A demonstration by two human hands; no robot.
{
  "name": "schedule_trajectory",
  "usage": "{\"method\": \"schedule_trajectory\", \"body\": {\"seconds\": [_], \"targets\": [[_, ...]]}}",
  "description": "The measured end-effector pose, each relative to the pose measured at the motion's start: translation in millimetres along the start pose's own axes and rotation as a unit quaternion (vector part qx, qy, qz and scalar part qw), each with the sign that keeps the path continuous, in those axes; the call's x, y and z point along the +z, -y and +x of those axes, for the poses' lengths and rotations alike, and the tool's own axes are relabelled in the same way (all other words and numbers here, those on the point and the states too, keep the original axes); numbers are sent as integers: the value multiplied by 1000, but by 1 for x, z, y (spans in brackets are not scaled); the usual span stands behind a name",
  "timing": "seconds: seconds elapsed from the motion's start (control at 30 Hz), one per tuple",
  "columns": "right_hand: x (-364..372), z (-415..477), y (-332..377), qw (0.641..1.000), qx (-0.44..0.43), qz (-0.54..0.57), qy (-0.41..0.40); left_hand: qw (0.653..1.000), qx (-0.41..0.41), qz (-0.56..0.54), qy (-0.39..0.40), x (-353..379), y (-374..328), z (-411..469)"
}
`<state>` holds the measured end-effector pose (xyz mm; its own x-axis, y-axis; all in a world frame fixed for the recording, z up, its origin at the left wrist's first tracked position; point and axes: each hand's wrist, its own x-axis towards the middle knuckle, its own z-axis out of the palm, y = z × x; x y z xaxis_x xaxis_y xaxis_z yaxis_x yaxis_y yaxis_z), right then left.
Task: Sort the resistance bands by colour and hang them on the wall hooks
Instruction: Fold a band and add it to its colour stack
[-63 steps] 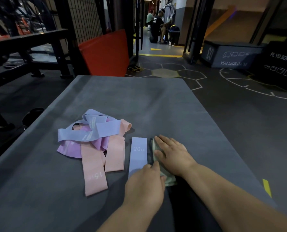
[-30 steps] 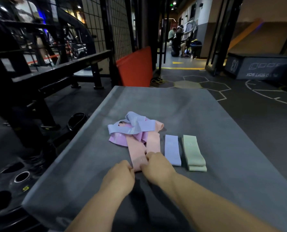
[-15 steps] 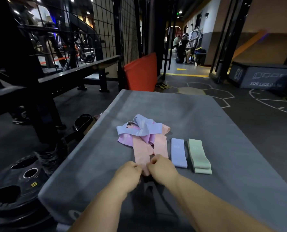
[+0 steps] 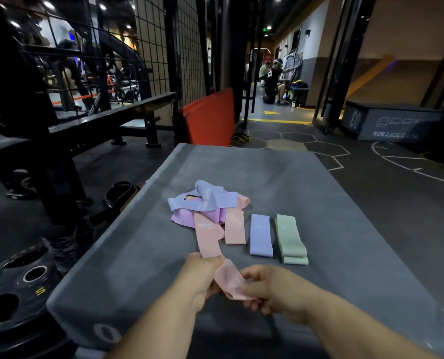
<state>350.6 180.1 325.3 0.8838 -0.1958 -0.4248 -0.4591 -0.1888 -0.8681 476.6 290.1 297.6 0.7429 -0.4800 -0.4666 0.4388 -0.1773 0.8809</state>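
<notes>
Hands meet over the near part of the grey bench. The left hand grips the near end of a pink band with curled fingers. The right hand pinches the same end, which is crumpled between the two hands and lifted a little off the surface. The far part of this band runs away from the person into the heap.

Just right of it a second pink band lies with its far end also in the heap. Beside that, apart from the heap, a blue band lies flat and straight. Next to it lie the green bands, which seem to be two, one on the other. In the heap itself another blue loop crosses over a purple band.

The sorting looks about half done: blue and green have their places, while pink, purple and one blue are not yet separated. No hooks are visible and nothing hangs, so the hanging step is all left to do.

Further away are a weight plate on the floor at the left, a red pad and a wire grid.
</notes>
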Motion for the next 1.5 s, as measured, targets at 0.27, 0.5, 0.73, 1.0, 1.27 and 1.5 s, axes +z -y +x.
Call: {"method": "schedule_trajectory", "body": {"seconds": [0.27,0.5,0.73,1.0,1.27,1.5], "targets": [[-44,-34,-23,998,19,-52,-30,988,21,-148,-37,18,5,11],[-81,-56,-36,995,22,-66,-70,962,54,-257,-77,21,-4,2],[-107,-66,-55,995,46,-14,-87,956,67,-245,-150,5,-5,1],[-127,-69,-70,985,58,2,-163,995,55,17,-86,-5,-1,1],[-131,-67,-80,964,103,-118,-214,917,84,380,-91,-13,5,2],[-132,-61,-84,945,154,-180,-225,825,108,540,-130,-14,3,0]]}}
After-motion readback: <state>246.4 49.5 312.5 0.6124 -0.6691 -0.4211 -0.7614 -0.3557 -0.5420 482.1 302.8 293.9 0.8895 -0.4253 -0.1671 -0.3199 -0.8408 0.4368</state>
